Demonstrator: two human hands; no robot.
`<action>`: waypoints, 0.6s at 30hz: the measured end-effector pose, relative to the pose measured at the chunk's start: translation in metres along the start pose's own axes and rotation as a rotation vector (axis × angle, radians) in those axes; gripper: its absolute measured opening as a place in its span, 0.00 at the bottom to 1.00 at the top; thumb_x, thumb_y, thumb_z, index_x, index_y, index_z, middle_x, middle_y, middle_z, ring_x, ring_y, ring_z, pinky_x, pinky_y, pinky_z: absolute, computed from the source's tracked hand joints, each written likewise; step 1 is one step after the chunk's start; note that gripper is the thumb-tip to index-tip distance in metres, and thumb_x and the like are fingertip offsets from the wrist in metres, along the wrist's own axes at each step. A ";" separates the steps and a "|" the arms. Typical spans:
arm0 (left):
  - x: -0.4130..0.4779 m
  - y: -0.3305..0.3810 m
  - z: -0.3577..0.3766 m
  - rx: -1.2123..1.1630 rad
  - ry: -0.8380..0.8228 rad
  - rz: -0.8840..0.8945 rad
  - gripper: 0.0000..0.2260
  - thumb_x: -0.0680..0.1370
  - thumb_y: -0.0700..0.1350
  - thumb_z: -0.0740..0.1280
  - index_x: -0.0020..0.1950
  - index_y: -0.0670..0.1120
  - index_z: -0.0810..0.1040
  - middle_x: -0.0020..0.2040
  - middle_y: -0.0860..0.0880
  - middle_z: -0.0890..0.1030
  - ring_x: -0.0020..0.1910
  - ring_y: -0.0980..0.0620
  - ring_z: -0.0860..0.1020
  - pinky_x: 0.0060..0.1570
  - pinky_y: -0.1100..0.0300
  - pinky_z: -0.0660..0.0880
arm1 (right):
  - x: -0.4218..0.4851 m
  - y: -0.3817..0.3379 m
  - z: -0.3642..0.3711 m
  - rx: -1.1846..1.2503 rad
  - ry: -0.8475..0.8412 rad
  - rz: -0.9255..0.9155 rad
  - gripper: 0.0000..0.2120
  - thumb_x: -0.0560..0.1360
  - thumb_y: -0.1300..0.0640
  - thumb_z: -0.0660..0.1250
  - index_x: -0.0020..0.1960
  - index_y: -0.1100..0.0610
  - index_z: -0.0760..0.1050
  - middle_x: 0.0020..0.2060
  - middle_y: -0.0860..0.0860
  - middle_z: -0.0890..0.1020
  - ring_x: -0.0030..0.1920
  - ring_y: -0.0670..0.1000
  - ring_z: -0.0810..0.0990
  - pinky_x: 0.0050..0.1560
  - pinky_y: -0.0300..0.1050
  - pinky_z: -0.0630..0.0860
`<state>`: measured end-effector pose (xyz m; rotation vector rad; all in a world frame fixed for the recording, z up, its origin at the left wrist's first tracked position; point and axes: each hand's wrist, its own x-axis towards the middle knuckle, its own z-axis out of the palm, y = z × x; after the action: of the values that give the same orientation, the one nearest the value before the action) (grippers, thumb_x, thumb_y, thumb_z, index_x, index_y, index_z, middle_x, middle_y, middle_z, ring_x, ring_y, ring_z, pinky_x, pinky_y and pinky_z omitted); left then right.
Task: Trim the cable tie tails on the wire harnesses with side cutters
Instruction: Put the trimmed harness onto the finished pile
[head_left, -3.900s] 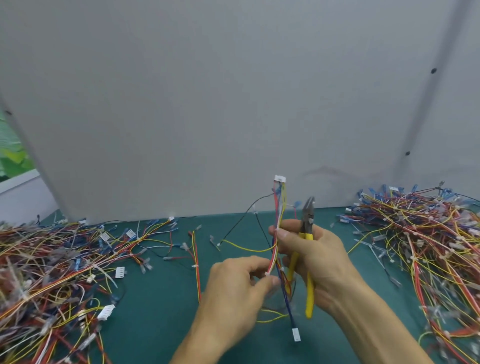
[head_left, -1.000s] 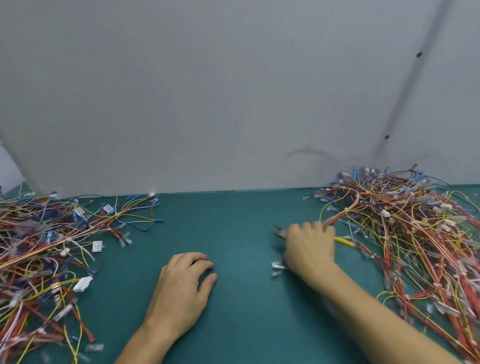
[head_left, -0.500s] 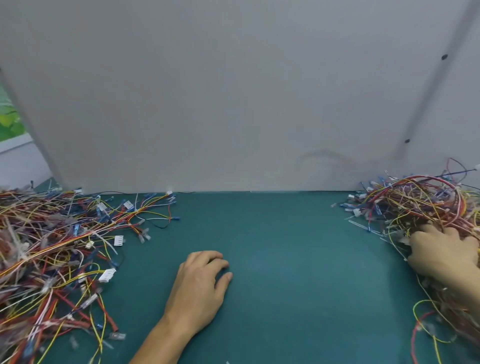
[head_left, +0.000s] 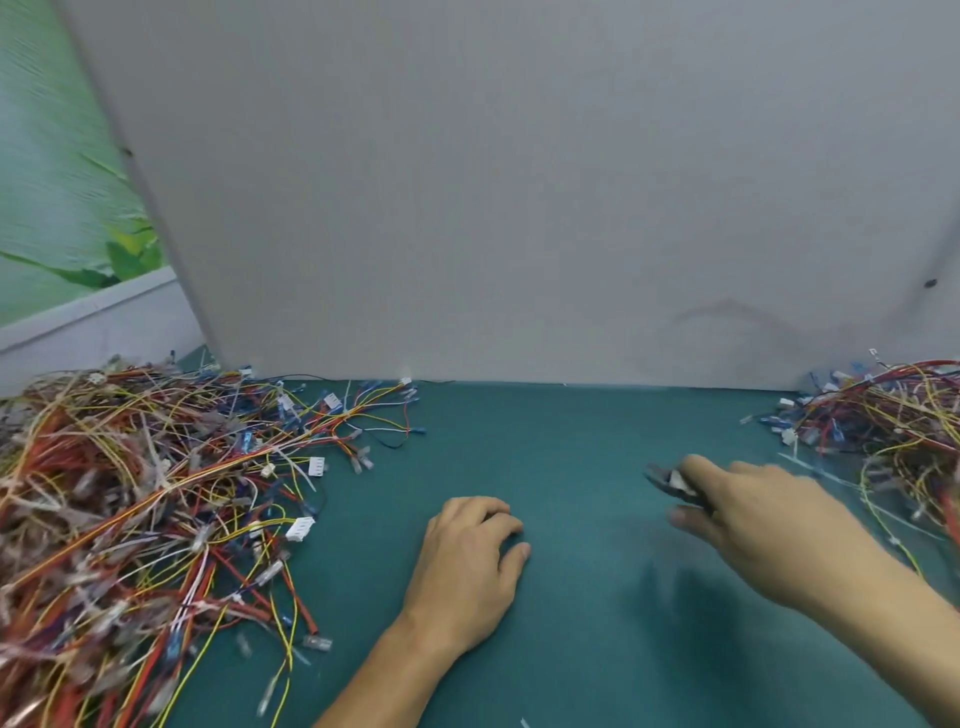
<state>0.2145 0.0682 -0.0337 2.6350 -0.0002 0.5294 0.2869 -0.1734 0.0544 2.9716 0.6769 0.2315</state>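
Back from the right-edge harness pile (head_left: 893, 415), my right hand (head_left: 748, 519) is swinging toward centre frame — gripping the side cutters (head_left: 661, 477) and a white connector (head_left: 678, 480), so the next trim is likely nearing. My left hand (head_left: 467, 561) is resting palm-down — loosely curled, empty.

Two hands in shot now: left hand (head_left: 467, 566), right hand (head_left: 753, 525), both bare. Left forearm (head_left: 374, 680) and right forearm (head_left: 893, 613) run bare to the frame's edge, the right hand smeared with blur.
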 end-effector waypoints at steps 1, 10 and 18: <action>0.001 0.000 -0.001 -0.007 -0.011 -0.004 0.12 0.79 0.54 0.62 0.58 0.53 0.79 0.61 0.60 0.74 0.63 0.59 0.66 0.63 0.68 0.59 | -0.002 -0.019 0.004 0.040 -0.024 -0.038 0.17 0.77 0.33 0.52 0.55 0.46 0.63 0.40 0.45 0.70 0.52 0.53 0.77 0.41 0.48 0.68; 0.014 -0.014 -0.040 -0.025 0.012 -0.142 0.12 0.78 0.52 0.64 0.59 0.50 0.79 0.60 0.56 0.77 0.60 0.58 0.73 0.60 0.69 0.63 | -0.012 -0.081 0.047 0.324 -0.041 0.067 0.15 0.69 0.41 0.56 0.51 0.47 0.59 0.41 0.44 0.69 0.46 0.52 0.71 0.44 0.48 0.65; 0.040 -0.070 -0.113 0.422 0.214 -0.401 0.09 0.78 0.44 0.64 0.55 0.47 0.81 0.52 0.45 0.81 0.52 0.44 0.78 0.50 0.50 0.76 | -0.015 -0.082 0.053 0.248 -0.010 0.019 0.12 0.70 0.40 0.54 0.48 0.46 0.61 0.41 0.44 0.65 0.45 0.50 0.67 0.46 0.46 0.64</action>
<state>0.2167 0.1833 0.0437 2.8446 0.7658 0.7262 0.2477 -0.1090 -0.0092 3.2126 0.7265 0.1429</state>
